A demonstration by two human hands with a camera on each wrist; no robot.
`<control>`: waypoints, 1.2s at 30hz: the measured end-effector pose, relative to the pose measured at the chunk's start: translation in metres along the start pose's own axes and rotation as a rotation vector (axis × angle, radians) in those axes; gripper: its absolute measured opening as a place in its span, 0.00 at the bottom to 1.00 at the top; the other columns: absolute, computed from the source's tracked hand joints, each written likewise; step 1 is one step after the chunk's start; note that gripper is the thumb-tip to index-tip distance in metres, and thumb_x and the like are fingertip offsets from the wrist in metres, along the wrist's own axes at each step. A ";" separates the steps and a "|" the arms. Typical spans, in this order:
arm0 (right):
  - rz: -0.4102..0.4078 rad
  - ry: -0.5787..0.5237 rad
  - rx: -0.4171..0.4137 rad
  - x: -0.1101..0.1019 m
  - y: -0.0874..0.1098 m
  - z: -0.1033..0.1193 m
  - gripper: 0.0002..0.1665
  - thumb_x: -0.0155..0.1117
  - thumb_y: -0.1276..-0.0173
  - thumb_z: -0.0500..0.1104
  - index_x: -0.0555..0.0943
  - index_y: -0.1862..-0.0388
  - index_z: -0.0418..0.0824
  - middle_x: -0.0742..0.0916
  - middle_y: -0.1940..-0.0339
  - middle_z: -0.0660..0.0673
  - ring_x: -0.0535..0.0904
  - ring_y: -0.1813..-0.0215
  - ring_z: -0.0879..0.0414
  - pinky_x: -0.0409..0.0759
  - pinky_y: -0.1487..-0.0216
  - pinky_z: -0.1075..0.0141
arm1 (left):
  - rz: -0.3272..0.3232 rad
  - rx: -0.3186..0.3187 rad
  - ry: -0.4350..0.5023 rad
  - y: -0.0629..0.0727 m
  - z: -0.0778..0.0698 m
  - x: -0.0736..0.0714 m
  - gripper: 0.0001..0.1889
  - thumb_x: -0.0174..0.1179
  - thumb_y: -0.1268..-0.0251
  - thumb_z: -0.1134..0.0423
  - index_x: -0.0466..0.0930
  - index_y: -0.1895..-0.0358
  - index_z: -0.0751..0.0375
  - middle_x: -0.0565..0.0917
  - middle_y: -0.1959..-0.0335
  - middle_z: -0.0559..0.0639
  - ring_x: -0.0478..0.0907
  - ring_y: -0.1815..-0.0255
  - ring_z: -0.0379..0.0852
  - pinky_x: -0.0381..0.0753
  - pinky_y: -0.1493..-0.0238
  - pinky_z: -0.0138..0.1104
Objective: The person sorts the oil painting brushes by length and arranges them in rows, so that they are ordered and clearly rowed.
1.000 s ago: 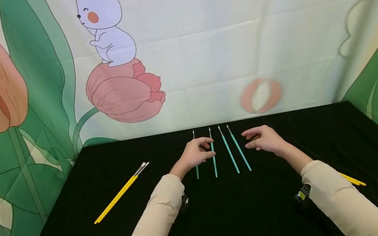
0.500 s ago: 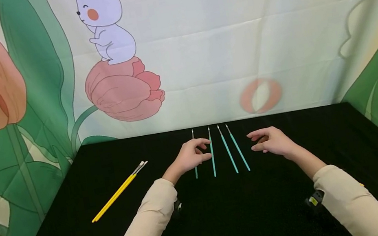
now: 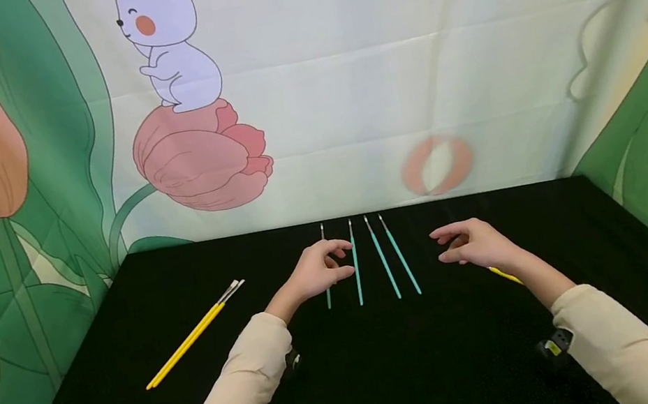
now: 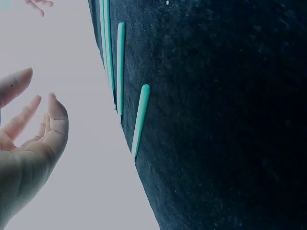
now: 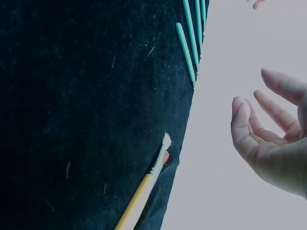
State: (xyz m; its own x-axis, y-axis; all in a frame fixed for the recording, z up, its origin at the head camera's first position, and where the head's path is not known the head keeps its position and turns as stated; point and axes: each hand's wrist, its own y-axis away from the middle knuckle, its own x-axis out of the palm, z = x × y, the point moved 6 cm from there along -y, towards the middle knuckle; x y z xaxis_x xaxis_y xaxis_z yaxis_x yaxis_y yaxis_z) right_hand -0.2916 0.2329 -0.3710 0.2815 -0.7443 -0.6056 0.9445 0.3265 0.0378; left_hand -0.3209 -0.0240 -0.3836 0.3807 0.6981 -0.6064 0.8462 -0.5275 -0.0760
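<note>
Several thin teal paintbrushes (image 3: 384,256) lie spread side by side on the black tabletop. In the head view my left hand (image 3: 323,269) is over the two leftmost ones and partly covers the outermost. My right hand (image 3: 475,243) is to the right of the row, apart from it. Both hands hold nothing, with fingers loosely bent and thumbs apart. The left wrist view shows the left hand (image 4: 36,139) raised off the table, clear of the teal brushes (image 4: 141,120). In the right wrist view the right hand (image 5: 273,134) also hovers, and yellow-handled brushes (image 5: 139,199) lie below.
Two yellow paintbrushes (image 3: 193,337) lie together at the left of the black table (image 3: 390,375). On the right, another yellow handle (image 3: 506,275) is mostly hidden by the right forearm. A printed curtain (image 3: 340,100) hangs behind the table's far edge.
My right hand has moved right, away from the teal brushes. The left hand has shifted slightly left. The head view has turned a little to the right; the brushes lie as before.
</note>
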 end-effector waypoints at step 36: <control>0.075 0.079 -0.051 -0.026 0.036 0.000 0.31 0.65 0.42 0.42 0.70 0.40 0.33 0.77 0.52 0.36 0.79 0.62 0.54 0.77 0.62 0.62 | -0.029 0.142 -0.050 0.052 -0.004 -0.038 0.22 0.63 0.45 0.68 0.72 0.45 0.63 0.74 0.57 0.56 0.75 0.71 0.40 0.76 0.66 0.34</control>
State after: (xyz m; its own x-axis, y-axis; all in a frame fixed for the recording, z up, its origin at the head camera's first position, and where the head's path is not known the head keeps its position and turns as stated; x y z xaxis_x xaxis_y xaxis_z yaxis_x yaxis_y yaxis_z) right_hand -0.2652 0.2640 -0.3538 0.3354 -0.6691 -0.6631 0.9107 0.4106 0.0463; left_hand -0.2902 -0.0759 -0.3607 0.3348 0.6913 -0.6404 0.7942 -0.5727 -0.2031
